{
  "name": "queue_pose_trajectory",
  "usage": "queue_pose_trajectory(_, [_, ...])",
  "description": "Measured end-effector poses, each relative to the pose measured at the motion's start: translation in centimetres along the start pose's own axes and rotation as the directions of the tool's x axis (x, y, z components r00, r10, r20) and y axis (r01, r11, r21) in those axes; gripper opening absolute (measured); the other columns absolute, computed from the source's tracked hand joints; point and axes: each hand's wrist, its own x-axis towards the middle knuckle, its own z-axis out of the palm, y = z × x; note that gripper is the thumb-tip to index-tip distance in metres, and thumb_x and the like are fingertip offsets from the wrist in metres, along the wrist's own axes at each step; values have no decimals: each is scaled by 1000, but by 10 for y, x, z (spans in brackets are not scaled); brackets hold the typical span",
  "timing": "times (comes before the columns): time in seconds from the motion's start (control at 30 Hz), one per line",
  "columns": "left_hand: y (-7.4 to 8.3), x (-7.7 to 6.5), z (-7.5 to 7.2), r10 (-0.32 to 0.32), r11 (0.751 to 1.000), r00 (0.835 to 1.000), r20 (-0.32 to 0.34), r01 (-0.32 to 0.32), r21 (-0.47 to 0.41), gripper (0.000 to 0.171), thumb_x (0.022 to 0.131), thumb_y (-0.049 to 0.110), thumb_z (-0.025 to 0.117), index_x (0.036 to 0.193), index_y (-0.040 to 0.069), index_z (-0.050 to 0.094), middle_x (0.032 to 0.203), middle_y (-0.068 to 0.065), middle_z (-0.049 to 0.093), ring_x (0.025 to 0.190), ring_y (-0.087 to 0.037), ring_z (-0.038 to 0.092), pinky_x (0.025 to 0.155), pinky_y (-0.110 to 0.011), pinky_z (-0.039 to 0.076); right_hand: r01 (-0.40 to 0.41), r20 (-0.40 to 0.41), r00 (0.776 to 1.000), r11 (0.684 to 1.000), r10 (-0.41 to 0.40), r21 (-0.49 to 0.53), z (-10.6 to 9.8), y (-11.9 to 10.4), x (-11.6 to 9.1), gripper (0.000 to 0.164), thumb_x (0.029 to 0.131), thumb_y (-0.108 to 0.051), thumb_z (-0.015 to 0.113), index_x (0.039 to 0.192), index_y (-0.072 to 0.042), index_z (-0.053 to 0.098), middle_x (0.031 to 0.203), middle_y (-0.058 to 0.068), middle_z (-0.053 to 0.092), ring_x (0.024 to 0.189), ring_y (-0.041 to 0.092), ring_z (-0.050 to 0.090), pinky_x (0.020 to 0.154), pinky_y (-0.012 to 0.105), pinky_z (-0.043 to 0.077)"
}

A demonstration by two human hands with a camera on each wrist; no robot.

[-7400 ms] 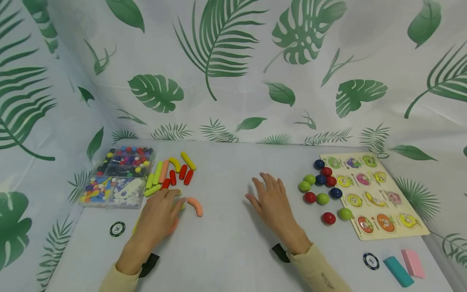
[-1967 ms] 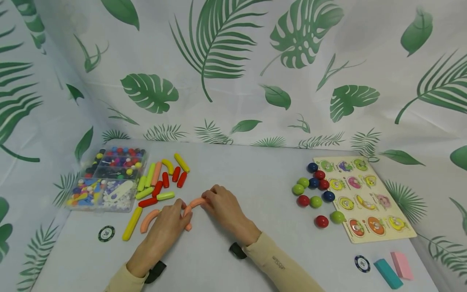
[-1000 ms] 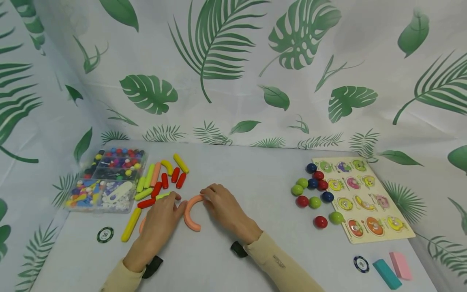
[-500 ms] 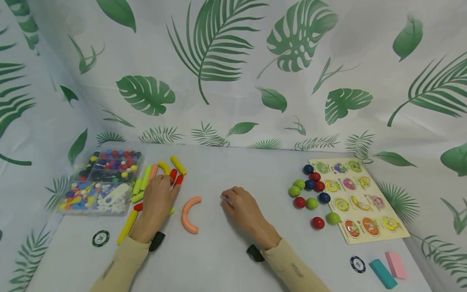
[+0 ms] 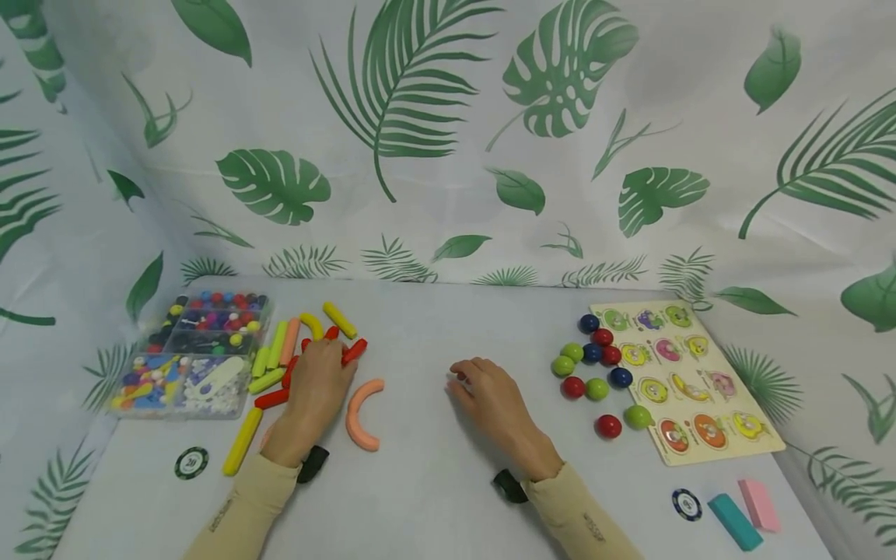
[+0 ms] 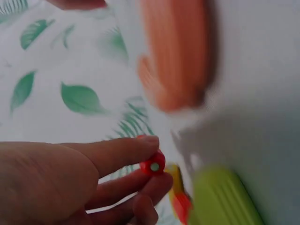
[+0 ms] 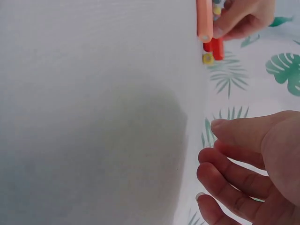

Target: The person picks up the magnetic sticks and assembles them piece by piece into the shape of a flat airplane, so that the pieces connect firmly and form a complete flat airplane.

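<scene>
My left hand (image 5: 320, 389) pinches a short red stick (image 5: 355, 351) between thumb and fingers, among the coloured sticks at the left. In the left wrist view that red stick (image 6: 153, 164) shows a pale round spot on its end. Right of this hand, a C-shaped arc of orange curved sticks (image 5: 355, 416) lies on the table. My right hand (image 5: 500, 408) holds nothing, its fingers loosely bent over the table right of the arc. The right wrist view also shows the right hand (image 7: 248, 173) empty. Another orange curved piece is mostly hidden under my left wrist.
Yellow-green sticks (image 5: 278, 344), a yellow stick (image 5: 243, 441) and a divided bead box (image 5: 189, 354) are at the left. Coloured balls (image 5: 597, 389) and a fruit puzzle board (image 5: 689, 381) lie right. Blocks (image 5: 735, 521) and poker chips (image 5: 687, 505) sit near the front.
Two orange curved sticks, handled by both hands earlier, now form an arc left lying on the table. My left hand has moved up to the red sticks and picked one; my right hand has withdrawn rightward.
</scene>
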Motion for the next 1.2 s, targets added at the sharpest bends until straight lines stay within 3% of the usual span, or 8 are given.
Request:
queue_pose_trajectory(0.1, [15,-4,2,51,996,997,51,-47,-74,21,87,12,80,98,-4,71,84,-15,66,74,-26,58,60,-35,51,-2,-13,1000,1000,1,-6,0,3,-1,17,90,-13,78,105,-8,74,90,0,70,84,16,64,74,33,54])
queue_pose_trajectory(0.17, [24,-9,7,118,989,991,70,-110,-99,20,87,11,80,98,-2,71,85,-11,65,77,-23,56,62,-33,50,-12,-12,1000,1000,12,-9,0,4,-2,16,90,-13,77,105,-8,74,90,0,69,83,15,63,74,33,54])
queue_pose_trajectory(0.33, [40,-21,23,303,951,948,101,-294,-96,18,83,10,83,96,3,72,84,-6,62,78,-19,54,66,-29,50,-60,18,998,998,60,-6,1,5,-4,14,91,-13,76,105,-9,74,89,-1,68,83,13,62,74,32,55])
queue_pose_trajectory(0.43, [42,-24,30,349,937,928,132,-341,-80,19,82,11,84,96,3,73,81,-4,62,76,-16,54,65,-26,48,-77,33,997,997,77,-2,1,5,-5,13,91,-12,76,105,-10,74,90,-2,69,83,12,62,74,31,55])
queue_pose_trajectory(0.63, [42,-26,33,356,934,924,142,-348,-81,22,81,13,85,97,5,73,82,-3,61,76,-14,53,66,-24,47,-63,29,998,998,63,-1,2,4,-5,14,91,-13,76,104,-9,74,91,-1,70,85,13,63,74,31,55])
queue_pose_trajectory(0.8, [39,-26,27,367,928,919,141,-353,-117,25,82,16,85,102,5,73,87,-3,62,81,-14,53,71,-25,50,-46,28,999,999,45,24,2,3,-6,15,91,-13,76,105,-9,74,94,-1,70,87,13,64,76,31,56])
queue_pose_trajectory(0.97, [30,-26,11,319,940,938,136,-296,-170,29,82,16,85,106,3,74,94,-6,64,86,-16,54,76,-28,53,-15,51,999,998,12,53,5,-2,-4,17,91,-15,76,107,-10,75,97,-2,71,90,13,64,78,30,57])
queue_pose_trajectory(1.2, [10,-27,0,256,962,957,138,-238,-135,26,82,17,85,102,4,73,93,-6,63,86,-18,54,75,-32,51,78,94,992,992,-87,95,7,-11,-1,22,90,-21,79,108,-10,76,102,0,70,95,13,66,82,30,58])
